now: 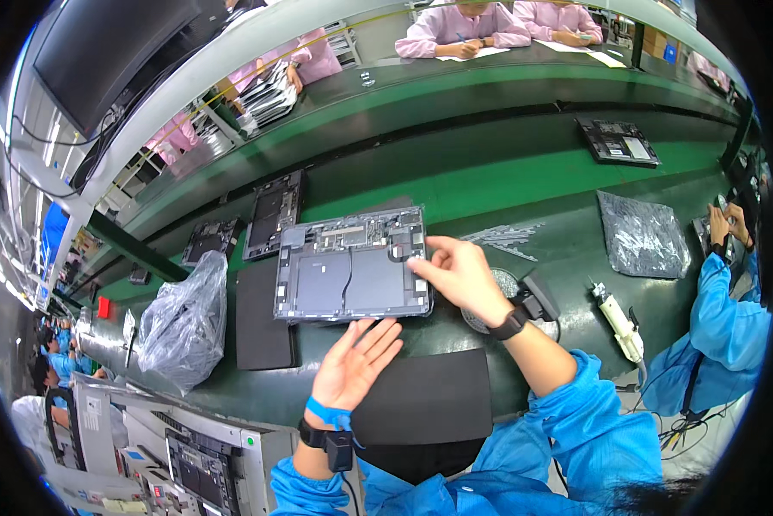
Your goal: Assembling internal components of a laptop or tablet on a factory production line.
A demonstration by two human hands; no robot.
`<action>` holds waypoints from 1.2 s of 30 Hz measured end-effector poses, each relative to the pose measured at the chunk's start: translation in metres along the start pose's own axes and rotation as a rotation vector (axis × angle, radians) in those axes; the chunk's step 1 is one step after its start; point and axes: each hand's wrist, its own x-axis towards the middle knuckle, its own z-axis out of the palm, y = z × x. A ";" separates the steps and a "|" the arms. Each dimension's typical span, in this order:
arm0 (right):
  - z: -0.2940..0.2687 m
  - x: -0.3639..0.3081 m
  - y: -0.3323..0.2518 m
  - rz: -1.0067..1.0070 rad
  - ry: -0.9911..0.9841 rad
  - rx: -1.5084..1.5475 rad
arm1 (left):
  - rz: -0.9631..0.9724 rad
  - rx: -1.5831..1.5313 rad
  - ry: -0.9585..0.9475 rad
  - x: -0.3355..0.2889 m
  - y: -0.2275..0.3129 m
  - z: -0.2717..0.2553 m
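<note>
An opened laptop chassis (313, 279), with its circuit board and large grey battery exposed, sits tilted in the middle of the view. My right hand (466, 273) grips its right edge, thumb on top. Just below the near edge my left hand (358, 365) is palm up with fingers stretched out, holding nothing; whether its fingertips touch the chassis I cannot tell. Under and left of the chassis lies a black pad (264, 322). Another black pad (434, 400) lies right of my left hand, nearer to me. Both wrists wear dark bands with small devices.
Crumpled clear plastic bag (184, 327) on the left; a flat dark bagged item (643, 235) on the right. Near my right wrist are thin grey strips (507, 237), a round dish (500, 285) and a white power screwdriver (619, 322). More opened laptops (275, 211) stand behind. A co-worker's hands (727, 225) work at right.
</note>
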 end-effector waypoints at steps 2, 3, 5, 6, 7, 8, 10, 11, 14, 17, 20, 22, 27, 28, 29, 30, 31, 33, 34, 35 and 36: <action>0.009 -0.001 0.003 0.005 0.006 -0.052 | 0.014 0.017 0.050 0.015 -0.005 0.010; 0.013 -0.006 0.002 -0.005 0.005 0.003 | 0.083 0.047 0.069 0.017 -0.006 0.012; 0.021 -0.017 -0.003 -0.025 -0.002 0.142 | 0.193 0.123 0.128 0.018 -0.007 0.008; 0.021 -0.025 -0.003 -0.038 -0.001 0.172 | 0.199 0.115 0.134 0.018 -0.009 0.008; 0.022 -0.032 -0.004 -0.093 0.023 0.147 | 0.230 0.165 0.170 0.019 -0.011 0.007; 0.026 -0.035 -0.005 -0.148 0.046 0.126 | 0.262 0.218 0.209 0.019 -0.013 0.006; 0.031 -0.036 -0.004 -0.088 0.080 0.227 | 0.323 0.212 0.217 0.022 -0.020 0.014; 0.032 -0.034 -0.005 -0.082 0.081 0.251 | 0.380 0.217 0.211 0.023 -0.021 0.019; 0.030 -0.032 -0.007 0.007 0.001 0.444 | 0.351 0.231 0.176 0.022 -0.022 0.016; 0.024 -0.039 -0.031 0.154 -0.020 0.715 | 0.422 0.241 0.175 0.019 -0.025 0.019; 0.024 -0.062 -0.043 0.137 -0.032 0.770 | 0.526 0.178 0.164 0.009 -0.031 0.017; 0.024 -0.084 -0.038 0.114 -0.055 0.778 | 0.648 0.216 0.239 -0.006 -0.039 0.014; 0.011 -0.128 -0.036 0.182 -0.040 1.007 | 0.698 0.288 0.207 -0.070 -0.054 -0.006; 0.009 -0.128 -0.043 0.236 -0.050 1.089 | 0.663 0.323 0.225 -0.080 -0.060 -0.018; 0.011 -0.128 -0.029 0.100 -0.104 0.932 | 0.581 0.422 0.201 -0.093 -0.066 -0.028; 0.010 -0.136 -0.028 0.165 -0.205 0.839 | 0.486 0.520 0.177 -0.109 -0.075 -0.039; 0.011 -0.139 -0.024 0.187 -0.235 0.812 | 0.439 0.517 0.179 -0.121 -0.084 -0.045; 0.009 -0.138 -0.023 0.244 -0.312 0.789 | 0.669 0.264 0.416 -0.138 -0.097 -0.050; 0.010 -0.137 -0.017 0.269 -0.357 0.835 | 0.627 0.268 0.414 -0.142 -0.093 -0.053; 0.011 -0.133 -0.016 0.277 -0.372 0.826 | 0.595 0.029 0.399 -0.141 -0.081 -0.057; 0.015 -0.134 -0.015 0.292 -0.390 0.817 | 0.555 -0.209 0.395 -0.144 -0.078 -0.060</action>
